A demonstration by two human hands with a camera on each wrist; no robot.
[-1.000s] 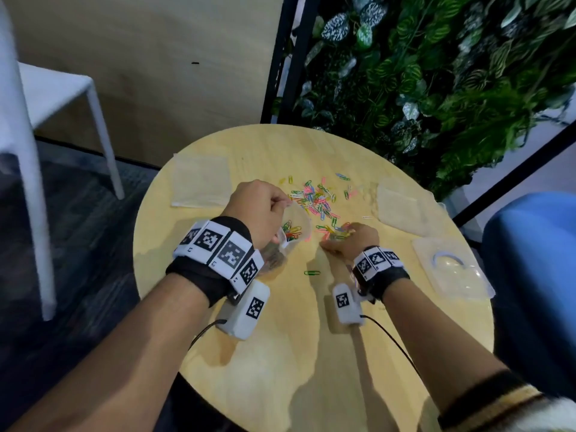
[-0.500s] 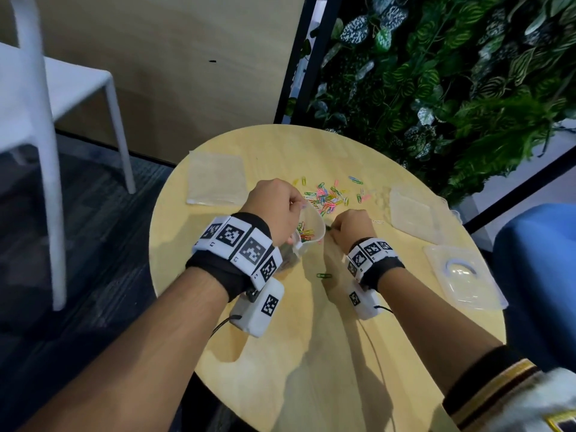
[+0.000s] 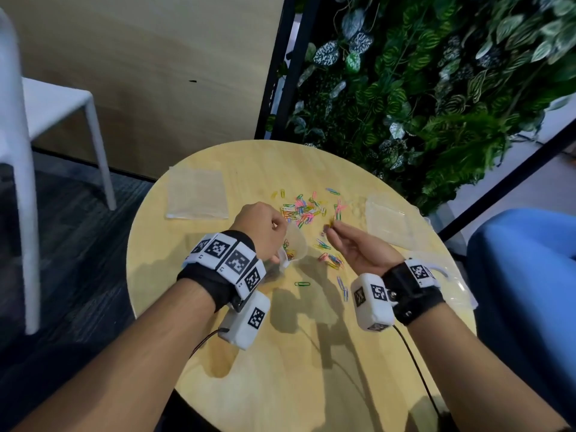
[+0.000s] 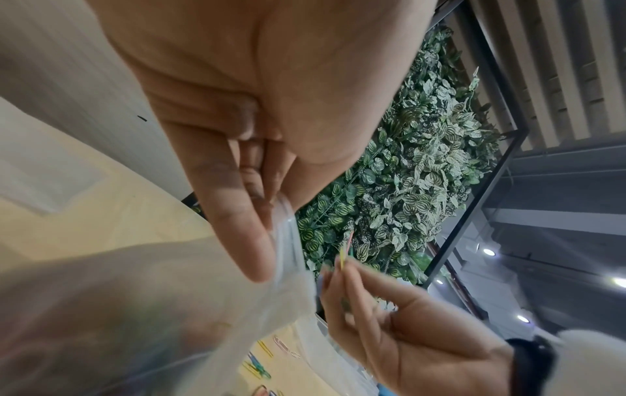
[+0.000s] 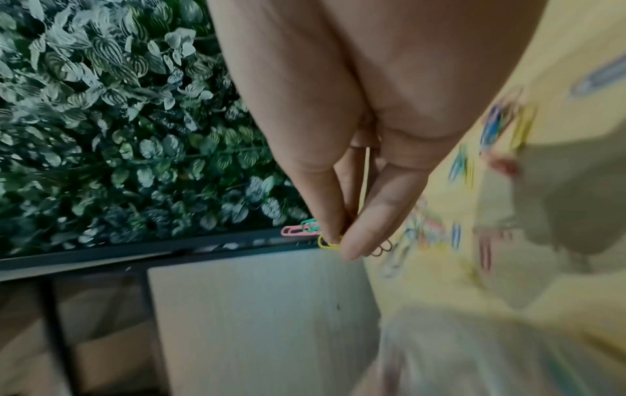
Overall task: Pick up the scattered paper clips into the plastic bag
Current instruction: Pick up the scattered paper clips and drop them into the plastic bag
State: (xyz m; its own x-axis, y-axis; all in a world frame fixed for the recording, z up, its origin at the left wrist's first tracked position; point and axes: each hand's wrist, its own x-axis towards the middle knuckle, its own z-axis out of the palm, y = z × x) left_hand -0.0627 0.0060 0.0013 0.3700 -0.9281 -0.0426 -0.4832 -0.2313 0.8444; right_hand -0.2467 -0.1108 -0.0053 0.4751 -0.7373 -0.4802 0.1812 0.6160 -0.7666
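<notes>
A: A few clips [image 5: 327, 242] are pinched in the right hand [image 3: 355, 247], just beside the bag [image 3: 294, 244], whose mouth is gripped by the left hand [image 3: 261, 227].

B: Risk noted: the limp mouth may sag, so clips could be spilled. Many clips [image 3: 304, 210] lie scattered on the round wooden table [image 3: 280, 385]; a plant wall [image 3: 420, 88] is seen behind.

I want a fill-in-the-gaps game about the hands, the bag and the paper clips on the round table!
1. The left hand holds open the mouth of the clear plastic ____.
2. The right hand pinches a few coloured paper clips between its ____.
3. The lone paper clip lying nearest the person on the round wooden table is ____.
4. A flat clear bag lies beside the left hand, and its contents are ____.

Missing words: bag; fingertips; green; none (it is empty)
</notes>
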